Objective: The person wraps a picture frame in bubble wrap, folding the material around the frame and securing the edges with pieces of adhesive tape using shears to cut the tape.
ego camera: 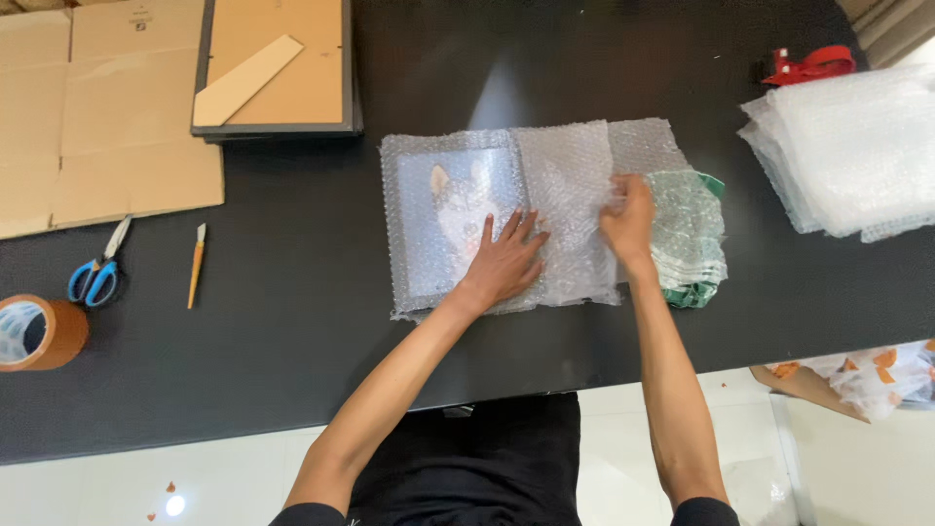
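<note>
A picture (pixel 458 209) showing a pale dog's head is lying flat near the middle of the dark counter (pixel 292 331), and a sheet of bubble wrap (pixel 565 195) is being folded around it. The left hand (pixel 504 261) is pressing down on the wrapped picture with its fingers spread wide and flat, holding nothing, only pinning the layers. The right hand (pixel 628 219) is pinching the edge of the flap that is coming over from the right side, fingers closed on the plastic.

Judging by how things are lying, the wrapping is well under way but not finished: the picture is already sitting under at least one layer, the right flap is being drawn across, and no tape is showing on the bundle. A folded green and white plastic bag (pixel 693 239) is lying just beside the right hand, partly under the wrap.

The roll of brown tape (pixel 39 331) is sitting well apart at the counter's left end, untouched (so sealing looks like it is yet to come), with blue-handled scissors (pixel 95 273) and a small orange-handled knife (pixel 197 265) near it. A stack of spare bubble wrap sheets (pixel 847 146) is resting at the far right, flattened cardboard (pixel 97 117) and a framed board (pixel 278 68) at the upper left.
</note>
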